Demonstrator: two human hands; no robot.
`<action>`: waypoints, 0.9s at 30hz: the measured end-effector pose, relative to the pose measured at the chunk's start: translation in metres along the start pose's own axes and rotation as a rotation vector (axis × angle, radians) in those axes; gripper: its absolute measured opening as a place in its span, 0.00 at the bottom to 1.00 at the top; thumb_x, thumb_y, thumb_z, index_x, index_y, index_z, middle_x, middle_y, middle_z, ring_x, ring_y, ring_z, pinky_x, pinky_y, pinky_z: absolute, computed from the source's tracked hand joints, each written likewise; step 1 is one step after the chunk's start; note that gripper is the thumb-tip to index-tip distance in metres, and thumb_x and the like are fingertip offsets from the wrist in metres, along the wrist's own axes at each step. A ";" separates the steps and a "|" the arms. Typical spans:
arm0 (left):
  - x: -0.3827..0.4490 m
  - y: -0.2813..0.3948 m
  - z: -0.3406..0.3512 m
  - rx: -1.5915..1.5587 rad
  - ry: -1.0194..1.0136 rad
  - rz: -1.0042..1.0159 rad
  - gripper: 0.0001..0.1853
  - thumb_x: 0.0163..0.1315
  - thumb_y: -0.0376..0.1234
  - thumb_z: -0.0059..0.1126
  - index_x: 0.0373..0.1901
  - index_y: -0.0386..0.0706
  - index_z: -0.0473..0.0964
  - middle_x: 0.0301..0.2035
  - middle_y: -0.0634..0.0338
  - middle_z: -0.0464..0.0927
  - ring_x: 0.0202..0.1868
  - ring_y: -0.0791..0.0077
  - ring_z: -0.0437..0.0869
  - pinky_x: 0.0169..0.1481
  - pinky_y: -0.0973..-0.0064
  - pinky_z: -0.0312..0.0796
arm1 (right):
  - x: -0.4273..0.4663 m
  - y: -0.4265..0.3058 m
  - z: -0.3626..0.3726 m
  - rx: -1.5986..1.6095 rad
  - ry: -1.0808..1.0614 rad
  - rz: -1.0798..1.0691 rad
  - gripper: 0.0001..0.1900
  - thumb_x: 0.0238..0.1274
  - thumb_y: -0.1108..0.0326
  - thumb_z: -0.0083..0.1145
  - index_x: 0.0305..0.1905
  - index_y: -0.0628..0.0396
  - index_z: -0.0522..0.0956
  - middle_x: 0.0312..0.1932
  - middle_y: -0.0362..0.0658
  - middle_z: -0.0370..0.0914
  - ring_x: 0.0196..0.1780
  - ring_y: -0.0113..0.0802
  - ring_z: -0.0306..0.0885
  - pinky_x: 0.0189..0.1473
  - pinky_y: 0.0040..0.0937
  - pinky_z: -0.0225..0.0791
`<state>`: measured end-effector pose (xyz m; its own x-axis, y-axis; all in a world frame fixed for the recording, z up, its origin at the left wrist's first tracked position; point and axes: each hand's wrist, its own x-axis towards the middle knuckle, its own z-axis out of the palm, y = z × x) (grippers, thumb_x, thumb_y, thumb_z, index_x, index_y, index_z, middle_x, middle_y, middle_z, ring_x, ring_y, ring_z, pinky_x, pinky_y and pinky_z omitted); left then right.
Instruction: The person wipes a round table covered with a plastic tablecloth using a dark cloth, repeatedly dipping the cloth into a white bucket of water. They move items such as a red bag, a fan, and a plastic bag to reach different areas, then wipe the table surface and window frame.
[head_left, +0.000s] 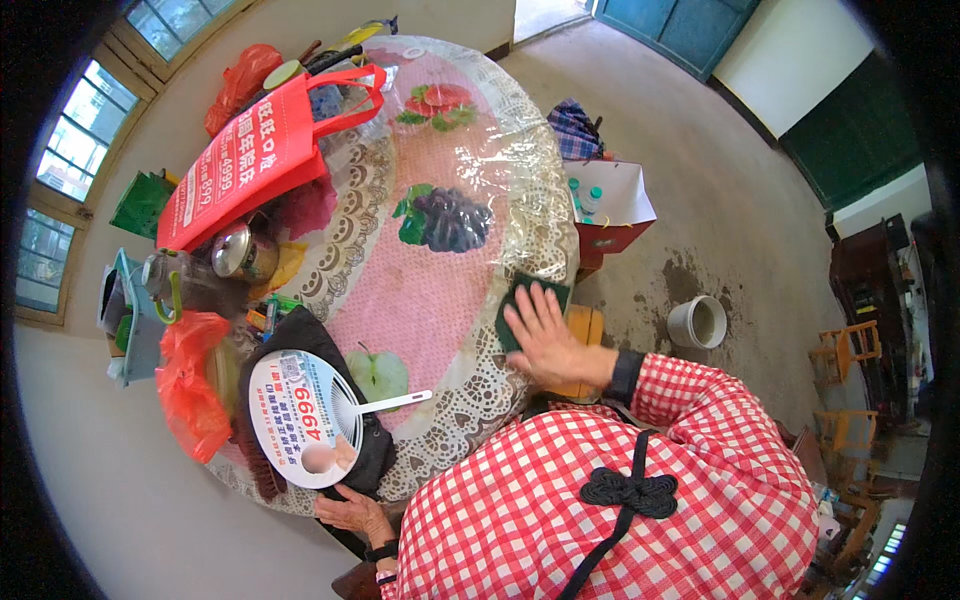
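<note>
My right hand (551, 337) lies flat, fingers spread, on a dark green scouring pad (504, 319) at the near edge of a round table. The pad rests on the lace-patterned border of the plastic-covered tablecloth (450, 300). Down at the lower left, my left hand (356, 514) is at the table's rim, its fingers apart. Beside it are a black cloth item (379, 450) and a round plastic hand fan (300, 420) with a white handle, which lies on top of the black item and bears writing.
Left on the table are a red shopping bag (285, 142), a lidded metal pot (234, 251), a grey jug (180, 274) and an orange plastic bag (191, 375). A carton with bottles (619, 195) stands beyond the rim. A white bucket (697, 321) stands on the wet-stained floor.
</note>
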<state>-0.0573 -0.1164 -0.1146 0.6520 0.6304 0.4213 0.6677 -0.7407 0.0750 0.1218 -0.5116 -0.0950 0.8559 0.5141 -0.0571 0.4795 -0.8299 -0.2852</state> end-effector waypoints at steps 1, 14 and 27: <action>0.000 -0.001 -0.001 -0.011 -0.013 0.000 0.22 0.64 0.45 0.46 0.46 0.33 0.64 0.45 0.44 0.65 0.48 0.46 0.65 0.52 0.54 0.59 | 0.013 0.008 -0.001 -0.027 -0.007 0.093 0.39 0.61 0.46 0.44 0.65 0.69 0.51 0.67 0.71 0.37 0.70 0.70 0.29 0.66 0.63 0.25; -0.007 -0.041 -0.030 -0.047 -0.021 0.098 0.24 0.65 0.45 0.43 0.47 0.31 0.63 0.44 0.40 0.66 0.48 0.43 0.65 0.53 0.53 0.57 | 0.158 0.143 -0.027 -0.187 0.114 0.404 0.42 0.60 0.40 0.39 0.68 0.62 0.47 0.68 0.67 0.36 0.70 0.69 0.30 0.65 0.63 0.25; -0.024 -0.058 -0.013 -0.021 0.050 -0.003 0.22 0.60 0.42 0.50 0.46 0.32 0.66 0.44 0.43 0.67 0.49 0.47 0.65 0.55 0.55 0.58 | 0.197 0.195 -0.012 -0.383 -0.043 0.282 0.39 0.64 0.41 0.33 0.67 0.63 0.47 0.68 0.68 0.38 0.70 0.70 0.31 0.66 0.63 0.27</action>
<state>-0.1165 -0.0911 -0.1177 0.6311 0.6204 0.4656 0.6615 -0.7439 0.0946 0.3863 -0.5745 -0.1504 0.9579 0.2593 -0.1230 0.2737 -0.9544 0.1193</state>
